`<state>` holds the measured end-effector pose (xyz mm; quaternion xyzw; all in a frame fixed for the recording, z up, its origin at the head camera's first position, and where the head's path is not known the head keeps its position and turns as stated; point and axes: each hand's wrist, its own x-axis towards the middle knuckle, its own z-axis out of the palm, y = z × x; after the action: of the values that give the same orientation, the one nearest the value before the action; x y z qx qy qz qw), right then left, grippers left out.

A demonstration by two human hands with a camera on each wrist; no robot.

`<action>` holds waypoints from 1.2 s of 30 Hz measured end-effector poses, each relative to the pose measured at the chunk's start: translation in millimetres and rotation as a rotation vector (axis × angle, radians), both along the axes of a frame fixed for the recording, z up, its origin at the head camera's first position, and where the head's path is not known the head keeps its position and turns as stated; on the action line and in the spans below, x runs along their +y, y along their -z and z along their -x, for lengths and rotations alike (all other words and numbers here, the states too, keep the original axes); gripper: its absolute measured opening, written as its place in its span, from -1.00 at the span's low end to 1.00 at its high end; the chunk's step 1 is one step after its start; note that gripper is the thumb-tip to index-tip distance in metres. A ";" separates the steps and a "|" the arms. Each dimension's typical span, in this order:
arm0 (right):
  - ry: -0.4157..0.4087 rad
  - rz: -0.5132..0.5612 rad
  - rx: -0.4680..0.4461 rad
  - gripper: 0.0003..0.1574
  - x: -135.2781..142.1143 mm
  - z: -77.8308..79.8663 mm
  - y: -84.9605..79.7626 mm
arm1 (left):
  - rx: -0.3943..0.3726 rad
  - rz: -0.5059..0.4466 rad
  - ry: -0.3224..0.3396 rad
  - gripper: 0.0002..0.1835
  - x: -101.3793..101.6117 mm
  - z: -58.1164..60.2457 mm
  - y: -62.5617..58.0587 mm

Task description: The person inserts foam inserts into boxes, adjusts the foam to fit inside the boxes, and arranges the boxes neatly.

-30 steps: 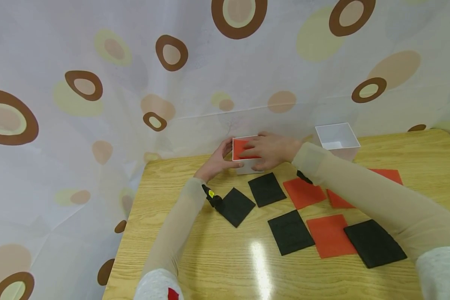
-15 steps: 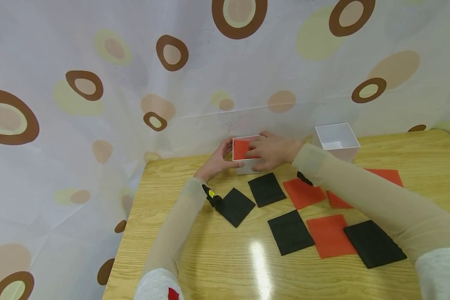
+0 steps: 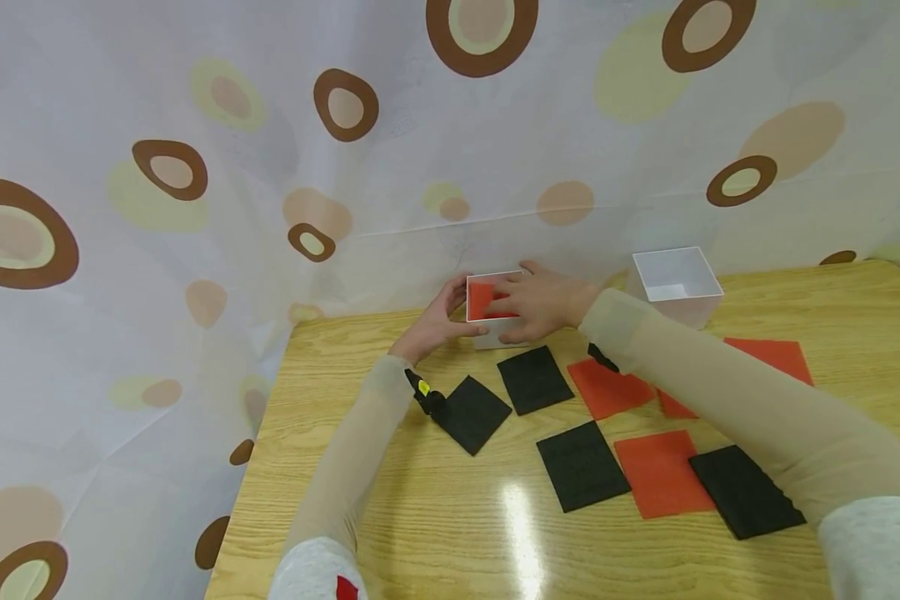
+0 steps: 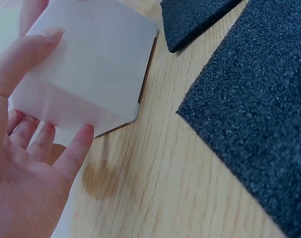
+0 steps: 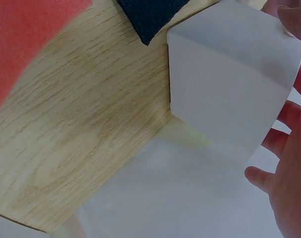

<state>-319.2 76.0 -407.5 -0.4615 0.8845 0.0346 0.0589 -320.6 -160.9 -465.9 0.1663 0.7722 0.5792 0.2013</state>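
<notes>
A small white open-topped box (image 3: 495,335) stands at the back of the table, with a red felt-like square (image 3: 477,302) showing inside its rim. My left hand (image 3: 437,323) grips the box from the left; in the left wrist view its thumb (image 4: 41,43) lies along one side and its fingers touch another. My right hand (image 3: 546,300) reaches over the right rim, fingers spread and extended onto the red square inside. In the right wrist view, the right fingers (image 5: 290,114) lie over the box edge and their tips are hidden.
A second white open box (image 3: 684,312) stands to the right near the wall. Black squares (image 3: 583,467) and red squares (image 3: 663,475) lie flat on the wooden table (image 3: 390,517), some partly under my right forearm. A patterned curtain (image 3: 390,192) hangs right behind the table.
My right fingers shift slightly over the red square inside the box, and the right forearm moves a little left. My left hand keeps its grip on the box.
</notes>
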 end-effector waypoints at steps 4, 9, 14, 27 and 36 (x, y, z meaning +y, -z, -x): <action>0.004 -0.013 0.007 -0.32 -1.5 0.5 1.4 | 0.003 0.000 -0.001 0.05 0.1 -0.2 -0.5; 0.003 -0.013 0.006 -0.34 -2.7 0.3 3.7 | 0.000 0.005 -0.005 0.06 0.3 -1.3 -0.8; 0.003 -0.028 0.006 -0.36 -2.6 -0.2 5.0 | 0.010 0.006 -0.004 0.05 0.5 -2.7 -1.6; 0.020 -0.045 0.000 -0.32 -5.0 -0.3 5.7 | 0.008 0.005 -0.005 0.05 0.4 -1.2 -1.3; 0.005 -0.013 -0.004 -0.33 -1.7 -1.4 4.7 | 0.006 0.004 -0.008 0.04 0.9 -3.3 -2.5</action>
<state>-317.8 74.4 -412.3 -0.4591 0.8852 0.0394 0.0638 -317.3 -160.1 -463.4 0.1645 0.7745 0.5782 0.1971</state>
